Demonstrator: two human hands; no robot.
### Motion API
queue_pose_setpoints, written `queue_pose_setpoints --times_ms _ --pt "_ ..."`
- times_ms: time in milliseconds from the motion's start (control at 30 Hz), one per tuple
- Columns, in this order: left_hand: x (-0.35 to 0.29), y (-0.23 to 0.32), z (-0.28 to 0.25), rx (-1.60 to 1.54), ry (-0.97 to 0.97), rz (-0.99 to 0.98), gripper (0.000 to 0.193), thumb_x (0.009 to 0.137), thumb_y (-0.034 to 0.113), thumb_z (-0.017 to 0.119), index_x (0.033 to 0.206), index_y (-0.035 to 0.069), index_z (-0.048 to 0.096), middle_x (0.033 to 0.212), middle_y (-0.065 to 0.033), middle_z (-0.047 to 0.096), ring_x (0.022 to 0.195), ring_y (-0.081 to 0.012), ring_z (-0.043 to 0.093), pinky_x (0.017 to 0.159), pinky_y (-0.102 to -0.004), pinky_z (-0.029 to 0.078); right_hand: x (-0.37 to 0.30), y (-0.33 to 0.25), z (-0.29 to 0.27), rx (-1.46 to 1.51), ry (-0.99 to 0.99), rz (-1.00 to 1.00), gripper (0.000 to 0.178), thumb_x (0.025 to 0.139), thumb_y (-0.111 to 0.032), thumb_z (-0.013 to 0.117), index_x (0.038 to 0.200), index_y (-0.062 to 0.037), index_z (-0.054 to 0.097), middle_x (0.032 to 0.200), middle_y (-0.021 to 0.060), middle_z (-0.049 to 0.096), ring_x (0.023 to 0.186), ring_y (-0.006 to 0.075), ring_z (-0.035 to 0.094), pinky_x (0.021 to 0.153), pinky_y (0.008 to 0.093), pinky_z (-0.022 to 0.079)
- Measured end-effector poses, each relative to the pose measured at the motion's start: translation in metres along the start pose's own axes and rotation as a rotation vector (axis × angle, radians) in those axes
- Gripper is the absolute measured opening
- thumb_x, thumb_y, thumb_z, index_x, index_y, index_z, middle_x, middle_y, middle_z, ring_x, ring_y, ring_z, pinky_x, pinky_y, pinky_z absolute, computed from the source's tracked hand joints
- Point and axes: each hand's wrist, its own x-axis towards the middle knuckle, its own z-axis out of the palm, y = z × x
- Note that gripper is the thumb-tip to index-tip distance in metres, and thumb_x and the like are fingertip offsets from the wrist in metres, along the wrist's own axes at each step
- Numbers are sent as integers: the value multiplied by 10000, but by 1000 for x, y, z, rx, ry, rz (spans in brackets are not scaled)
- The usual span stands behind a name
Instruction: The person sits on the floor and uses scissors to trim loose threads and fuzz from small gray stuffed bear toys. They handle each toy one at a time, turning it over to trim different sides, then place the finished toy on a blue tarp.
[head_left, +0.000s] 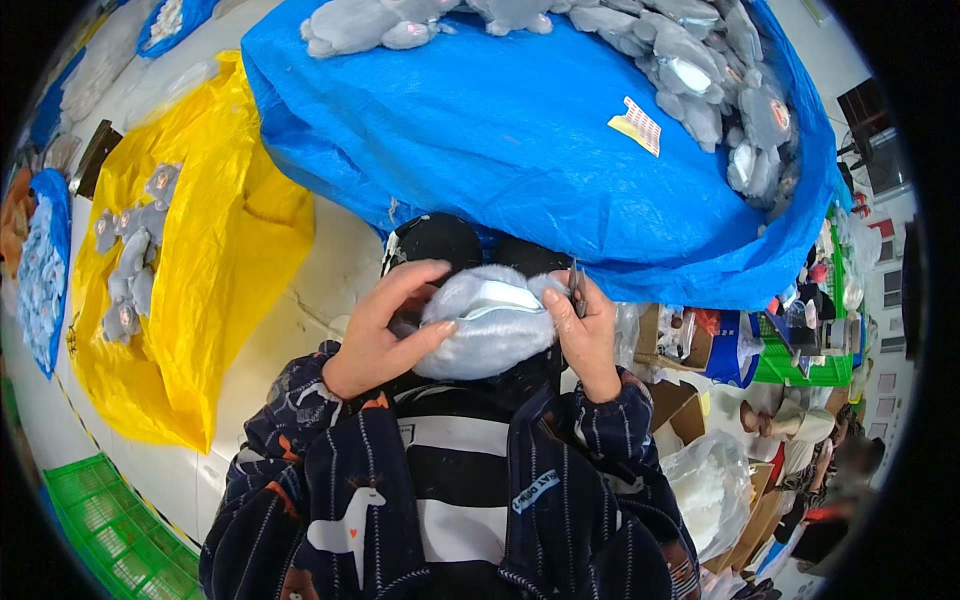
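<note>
A grey plush toy piece (482, 352) rests over my lap, with a long opening along its upper face that shows a pale lining. My left hand (382, 325) curves around its left end, the thumb lying on the fur and the fingers bent behind it. On the other side, my right hand (588, 335) presses its thumb on the plush beside the opening. A small dark metal tool that looks like thread snips (574, 279) stands up between its thumb and fingers; its handles are hidden in the hand.
In front lies a big blue sheet bag (480, 130) with grey plush toys (690, 75) along its far and right edges and a paper label (637, 127). A yellow bag (195, 330) with more plush stands left. Green crates (115, 530), cartons (680, 410) and a clear bag (712, 490) flank me.
</note>
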Motion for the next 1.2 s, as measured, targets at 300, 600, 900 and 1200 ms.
queue_pose_setpoints --times_ms 300,600,900,1200 --pt "7 -11 4 -26 -230 -345 179 931 198 523 969 30 574 809 37 557 740 -49 485 645 -218 405 2 -5 1 -99 66 -126 125 841 -77 620 926 14 612 855 86 626 767 132 561 691 248 442" --pt "3 -16 3 -340 -143 -510 242 954 230 478 1009 18 580 817 36 555 749 -36 466 652 -206 392 -22 -36 -5 -195 -21 -456 126 739 36 685 846 13 621 870 103 631 659 131 584 560 232 458" --pt "-12 -39 -14 -424 -124 -399 252 957 206 431 1103 22 523 1167 -66 476 1030 -127 456 907 -269 355 -25 1 -6 2 -174 -14 173 841 -96 629 965 24 634 915 117 630 846 187 607 740 276 467" --pt "-10 -25 5 -346 -179 -123 698 628 68 814 1198 72 411 1314 -192 422 1243 -256 402 1017 -366 330 -27 -1 -4 135 -254 286 191 829 -150 666 917 15 627 834 60 610 772 107 556 687 239 439"
